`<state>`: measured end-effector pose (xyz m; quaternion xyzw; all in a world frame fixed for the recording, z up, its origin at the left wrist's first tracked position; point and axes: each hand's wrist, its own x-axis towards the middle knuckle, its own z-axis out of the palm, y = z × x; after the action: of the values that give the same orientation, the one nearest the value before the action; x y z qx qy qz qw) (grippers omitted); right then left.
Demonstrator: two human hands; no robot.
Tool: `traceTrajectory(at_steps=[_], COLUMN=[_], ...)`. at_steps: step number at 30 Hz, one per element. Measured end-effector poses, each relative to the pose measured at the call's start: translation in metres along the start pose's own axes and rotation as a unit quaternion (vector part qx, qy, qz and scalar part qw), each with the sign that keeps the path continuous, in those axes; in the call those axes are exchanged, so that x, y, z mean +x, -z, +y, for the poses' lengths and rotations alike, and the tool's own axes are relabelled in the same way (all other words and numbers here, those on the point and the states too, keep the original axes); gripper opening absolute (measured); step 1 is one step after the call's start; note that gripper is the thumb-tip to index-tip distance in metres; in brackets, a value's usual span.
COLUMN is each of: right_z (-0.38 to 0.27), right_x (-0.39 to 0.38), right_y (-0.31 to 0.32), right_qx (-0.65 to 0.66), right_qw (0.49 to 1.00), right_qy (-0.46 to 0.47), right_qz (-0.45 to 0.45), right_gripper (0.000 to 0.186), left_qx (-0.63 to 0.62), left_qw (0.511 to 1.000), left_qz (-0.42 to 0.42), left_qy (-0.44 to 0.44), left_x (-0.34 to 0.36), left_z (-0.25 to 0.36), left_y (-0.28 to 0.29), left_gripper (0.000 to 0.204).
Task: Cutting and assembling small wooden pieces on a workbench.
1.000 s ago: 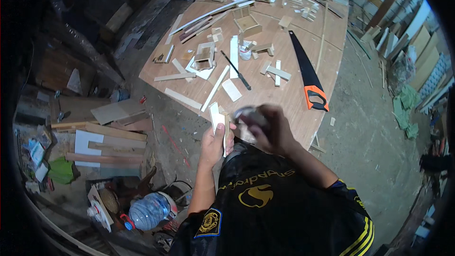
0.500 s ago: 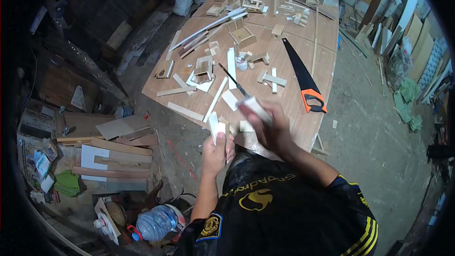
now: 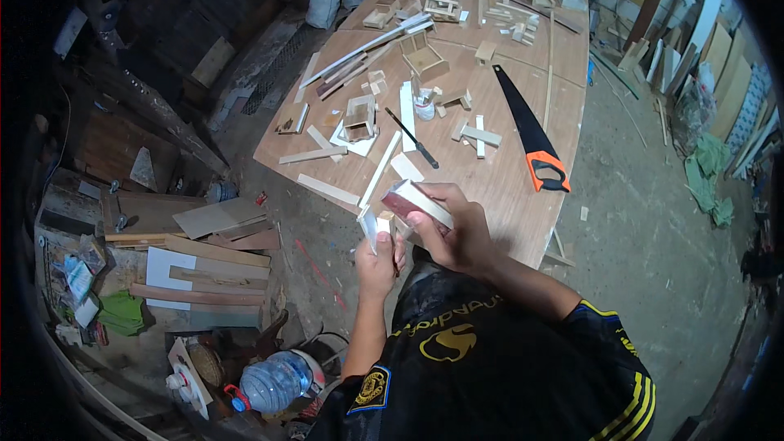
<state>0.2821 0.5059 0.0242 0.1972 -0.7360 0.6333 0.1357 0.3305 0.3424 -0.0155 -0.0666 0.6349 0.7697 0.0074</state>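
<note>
My right hand [image 3: 461, 233] is closed around a sanding block [image 3: 415, 202], a pale block with a reddish-brown abrasive face. In my left hand [image 3: 376, 269] is a small wooden piece [image 3: 367, 226], pale with a thin whitish panel at its left, pinched with the thumb on top. The block's lower left end is close to this piece; whether they touch I cannot tell. Both hands are in front of my body at the near edge of the wooden table [image 3: 510, 233]. A thin dark tool with a black handle [image 3: 426, 153] lies just beyond them.
An orange-handled handsaw [image 3: 523, 118] lies on the table's right. Small wooden boxes [image 3: 359, 117], pale strips [image 3: 328, 190] and a small white jar [image 3: 424, 106] are spread about. Board offcuts [image 3: 208, 261] and a large water bottle [image 3: 276, 381] are on the left.
My right hand has brought the sanding block down and left, closer to the wooden piece, and its reddish face now shows clearly. The whole scene has shifted slightly to the right.
</note>
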Motion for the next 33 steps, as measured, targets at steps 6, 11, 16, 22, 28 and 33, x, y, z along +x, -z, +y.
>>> traceTrajectory(at_steps=[6,11,16,22,28,33], right_z=[-0.003,-0.01,-0.009,-0.005,0.064,0.187], right_x=[-0.001,0.0,-0.002,0.0,-0.039,-0.104], right_y=[0.001,-0.002,-0.001,0.0,0.01,0.028], right_qx=[-0.028,-0.005,-0.048,-0.058,-0.066,-0.347], right_qw=[0.995,0.997,0.994,0.995,0.985,0.875], right_qy=[-0.008,-0.003,-0.017,-0.014,-0.15,-0.31], right_qz=[-0.092,-0.075,-0.096,-0.077,-0.048,-0.13], right_gripper=[0.035,0.036,0.035,0.036,0.035,0.047], left_qx=[0.056,0.043,-0.01,0.068,-0.13,-0.026], left_qw=[0.998,0.999,1.0,0.997,0.986,0.999], left_qz=[0.014,0.007,0.005,0.002,0.102,0.033], left_qy=[-0.032,-0.023,-0.013,-0.036,0.016,0.004], left_x=[-0.003,-0.009,-0.008,-0.008,-0.001,0.009], left_z=[0.007,0.011,0.009,-0.002,0.022,-0.007], left_y=[-0.001,-0.003,-0.001,0.001,0.042,0.06], left_gripper=[0.046,0.046,0.046,0.046,0.044,0.033])
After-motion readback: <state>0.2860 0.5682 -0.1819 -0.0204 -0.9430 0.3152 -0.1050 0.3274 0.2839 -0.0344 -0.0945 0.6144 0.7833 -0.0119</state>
